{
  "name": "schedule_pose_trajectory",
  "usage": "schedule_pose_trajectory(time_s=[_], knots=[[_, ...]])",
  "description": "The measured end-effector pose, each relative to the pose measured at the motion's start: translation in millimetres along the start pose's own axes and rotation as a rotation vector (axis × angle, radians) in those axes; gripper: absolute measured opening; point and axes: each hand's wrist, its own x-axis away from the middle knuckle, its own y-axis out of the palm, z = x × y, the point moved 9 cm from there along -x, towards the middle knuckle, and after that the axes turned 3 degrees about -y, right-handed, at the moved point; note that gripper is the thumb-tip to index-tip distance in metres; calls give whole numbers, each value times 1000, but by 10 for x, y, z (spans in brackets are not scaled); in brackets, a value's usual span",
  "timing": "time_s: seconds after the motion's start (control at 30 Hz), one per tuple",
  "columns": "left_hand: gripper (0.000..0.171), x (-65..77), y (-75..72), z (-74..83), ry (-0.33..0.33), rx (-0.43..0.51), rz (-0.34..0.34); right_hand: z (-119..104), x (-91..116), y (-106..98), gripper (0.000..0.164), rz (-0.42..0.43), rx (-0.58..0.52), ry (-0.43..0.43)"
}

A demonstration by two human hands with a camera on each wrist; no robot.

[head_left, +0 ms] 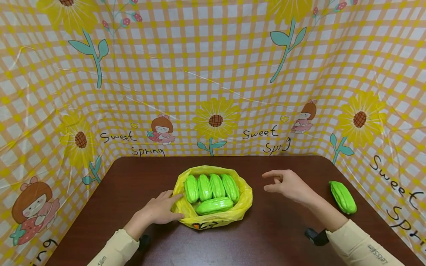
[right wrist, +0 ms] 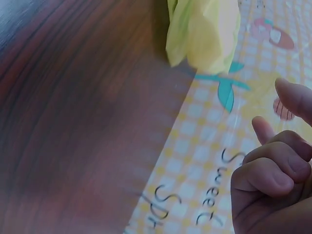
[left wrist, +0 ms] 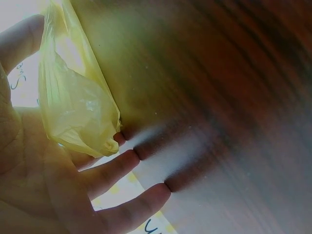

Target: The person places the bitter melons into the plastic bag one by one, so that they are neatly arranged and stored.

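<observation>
A yellow plastic bag (head_left: 246, 202), its mouth spread wide, stands on the table. Inside lie several glossy, ridged green bitter melons (head_left: 217, 186); most are side by side at the back, while one bitter melon (head_left: 214, 205) lies crosswise in front. My left hand (head_left: 162, 207) rests at the bag's left side with its fingers spread, thumb and forefinger at the rim. In the left wrist view, fingertips (left wrist: 158, 193) touch the tabletop beside the bag's side (left wrist: 73, 97). To the right of the bag, my right hand (head_left: 285, 183) hovers over the table holding nothing, fingers loosely bent.
Another bitter melon (head_left: 343, 197) lies near the right edge of the dark brown table (head_left: 139, 173). A checked, flower-printed sheet (head_left: 213, 74) hangs behind the table and along both sides. Dark straps (head_left: 316, 236) circle the wrists.
</observation>
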Motion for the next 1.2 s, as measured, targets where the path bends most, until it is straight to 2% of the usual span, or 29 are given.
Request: schedule_pose_trajectory(time_s=[0.6, 0.8, 0.97, 1.2], knots=[[77, -25, 21, -24, 2, -19, 3, 588, 404, -641, 66, 165, 1, 122], [76, -16, 13, -15, 4, -14, 3, 805, 515, -758, 75, 174, -12, 197], [76, -6, 6, -5, 7, -12, 4, 996, 592, -839, 81, 188, -72, 245], [76, 1, -6, 3, 8, -10, 8, 1266, 691, -954, 88, 204, -71, 324]])
